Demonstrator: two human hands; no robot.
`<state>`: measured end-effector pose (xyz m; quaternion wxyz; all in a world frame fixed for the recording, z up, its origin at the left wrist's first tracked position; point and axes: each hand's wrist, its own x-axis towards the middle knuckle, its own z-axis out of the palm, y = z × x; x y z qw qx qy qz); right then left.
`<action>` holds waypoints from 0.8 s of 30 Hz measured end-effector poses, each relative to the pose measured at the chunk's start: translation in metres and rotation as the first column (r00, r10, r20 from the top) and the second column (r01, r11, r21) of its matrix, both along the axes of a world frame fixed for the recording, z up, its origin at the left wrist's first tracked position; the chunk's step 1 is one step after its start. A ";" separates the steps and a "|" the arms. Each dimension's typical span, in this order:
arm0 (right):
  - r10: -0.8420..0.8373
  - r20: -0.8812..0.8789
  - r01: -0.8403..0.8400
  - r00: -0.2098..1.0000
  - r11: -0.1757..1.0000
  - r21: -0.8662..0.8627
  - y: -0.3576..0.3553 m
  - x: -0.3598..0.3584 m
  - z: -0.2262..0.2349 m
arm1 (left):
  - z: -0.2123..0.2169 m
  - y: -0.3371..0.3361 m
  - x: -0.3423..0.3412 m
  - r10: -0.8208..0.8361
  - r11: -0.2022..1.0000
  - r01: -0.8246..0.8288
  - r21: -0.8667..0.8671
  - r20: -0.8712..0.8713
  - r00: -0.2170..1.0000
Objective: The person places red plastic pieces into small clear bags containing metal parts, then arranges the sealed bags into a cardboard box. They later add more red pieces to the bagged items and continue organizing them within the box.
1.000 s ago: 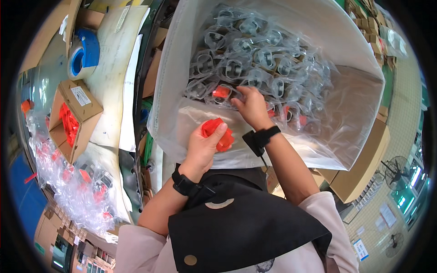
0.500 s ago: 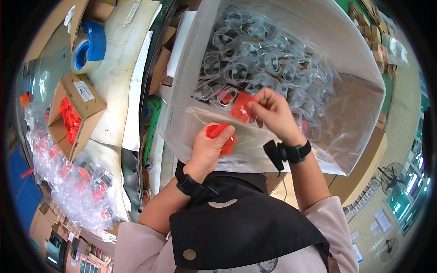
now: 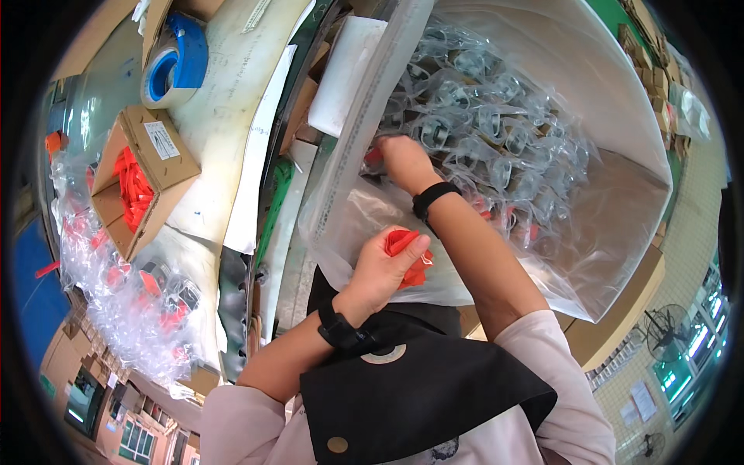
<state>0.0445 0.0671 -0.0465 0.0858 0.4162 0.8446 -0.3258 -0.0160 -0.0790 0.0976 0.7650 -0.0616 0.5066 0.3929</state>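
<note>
My left hand [image 3: 385, 266] is closed around a bunch of flat red packets [image 3: 411, 260], held above the near edge of a lined carton. My right hand [image 3: 408, 164] reaches down into the far left part of the carton, fingers bent and partly hidden. A red packet [image 3: 373, 157] shows at its fingertips, against the clear-bagged items [image 3: 508, 138] that fill the carton in rows. These look like round-rimmed pieces in clear plastic bags. A few red patches show among the bags near my right forearm. A whitish plastic liner [image 3: 620, 178] covers the carton's walls.
On the table at left stand a small cardboard box [image 3: 167, 174] of red packets and a blue tape roll [image 3: 161, 74]. A heap of clear bags [image 3: 136, 310] with red pieces lies nearer. A white block [image 3: 346, 75] sits beside the carton; a fan [image 3: 668, 329] stands at right.
My right hand has moved left and deeper into the carton with the red packet. My left hand still holds its bunch. The whole view has shifted slightly.
</note>
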 end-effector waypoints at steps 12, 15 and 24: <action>-0.105 0.102 0.132 0.989 0.942 -0.309 0.011 -0.012 0.017 | 0.006 -0.001 -0.011 0.165 0.971 -0.183 0.155 0.125 0.978; -0.204 -0.334 0.180 0.920 0.978 -0.104 0.008 0.038 0.012 | 0.016 0.011 -0.014 0.188 0.963 -0.220 0.155 0.198 0.962; -0.396 -0.276 0.032 0.876 0.618 -0.786 0.004 0.072 0.179 | 0.003 0.017 -0.005 0.162 0.975 -0.147 0.164 -0.082 0.983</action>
